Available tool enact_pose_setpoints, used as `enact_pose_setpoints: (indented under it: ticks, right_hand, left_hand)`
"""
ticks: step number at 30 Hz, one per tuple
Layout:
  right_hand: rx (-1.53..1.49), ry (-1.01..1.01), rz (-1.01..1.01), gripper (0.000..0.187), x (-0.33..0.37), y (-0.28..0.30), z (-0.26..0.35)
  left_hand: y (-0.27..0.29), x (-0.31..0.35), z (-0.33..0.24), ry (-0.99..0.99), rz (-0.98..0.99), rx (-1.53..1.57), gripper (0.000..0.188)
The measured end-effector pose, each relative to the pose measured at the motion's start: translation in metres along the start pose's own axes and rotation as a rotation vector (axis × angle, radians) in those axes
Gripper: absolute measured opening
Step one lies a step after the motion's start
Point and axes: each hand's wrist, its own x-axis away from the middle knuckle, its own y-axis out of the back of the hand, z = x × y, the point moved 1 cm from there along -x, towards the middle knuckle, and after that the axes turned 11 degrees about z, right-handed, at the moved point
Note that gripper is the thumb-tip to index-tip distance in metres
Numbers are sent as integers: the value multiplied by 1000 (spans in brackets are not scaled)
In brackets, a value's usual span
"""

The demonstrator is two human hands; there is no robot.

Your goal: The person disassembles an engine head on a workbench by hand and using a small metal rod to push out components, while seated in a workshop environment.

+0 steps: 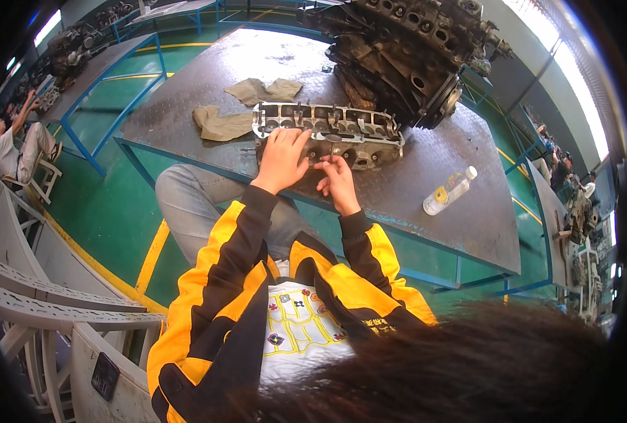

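A metal cylinder head (373, 151) lies along the near side of the steel-topped table, its row of open chambers facing up. My left hand (280, 163) rests on its near left part, fingers stretched over the top edge. Close beside it, my right hand (340, 183) is at the front face of the cylinder head with thumb and fingers pinched together. Something thin and dark seems to stand at those fingertips, too small to make out. Behind the cylinder head stands a large, dark, greasy engine block (405, 56).
Crumpled tan cloths (223, 124) lie left of the cylinder head. A clear plastic bottle with a white cap (450, 192) stands to the right on the table (398, 204). Grey metal frames (67, 303) are at lower left. Other people sit at far benches, one person (21, 144) at left.
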Motion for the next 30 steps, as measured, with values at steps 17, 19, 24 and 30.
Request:
enact_pose_setpoints:
  ticks: [17, 19, 24, 30]
  right_hand:
    - [294, 105, -87, 22, 21, -1, -7]
    - [562, 314, -47, 17, 40, -15, 2]
    - [519, 209, 485, 15, 84, -48, 5]
    - [520, 87, 628, 16, 116, -34, -12]
  left_hand:
    - [0, -1, -2, 7, 19, 0, 60]
    - [1, -1, -3, 11, 13, -3, 57]
    - [-1, 0, 0, 11, 27, -8, 59]
    - [-1, 0, 1, 0, 48, -16, 63]
